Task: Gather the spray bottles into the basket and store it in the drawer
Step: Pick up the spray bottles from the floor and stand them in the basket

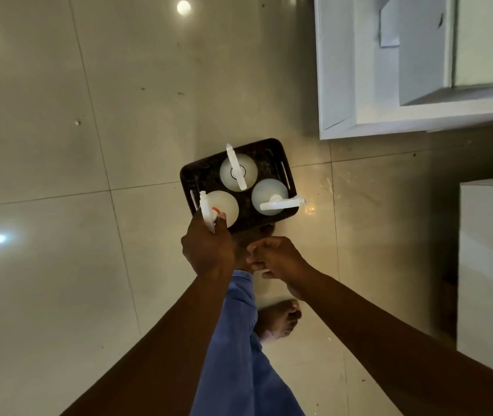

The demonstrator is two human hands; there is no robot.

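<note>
Floor (59, 145) tiled, glossy | cabinet (389, 115) white, upper right | basket (272, 151) dark, just ahead of both hands, holding three spray bottles upright | left hand (207, 250) clamped on nearest spray bottle (224, 205) by its trigger head | right hand (278, 259) loosely curled, below basket, grip unclear

**Three bottles in the basket, cabinet beyond**

The dark rectangular plastic basket (272, 151) sits on the glossy tiled floor (59, 145). In it stand three white plastic spray bottles: one at its far edge (248, 166), one at its right edge (266, 190), one in its near-left corner (224, 205). The white open cabinet (338, 85) lies beyond, to the right.
</note>
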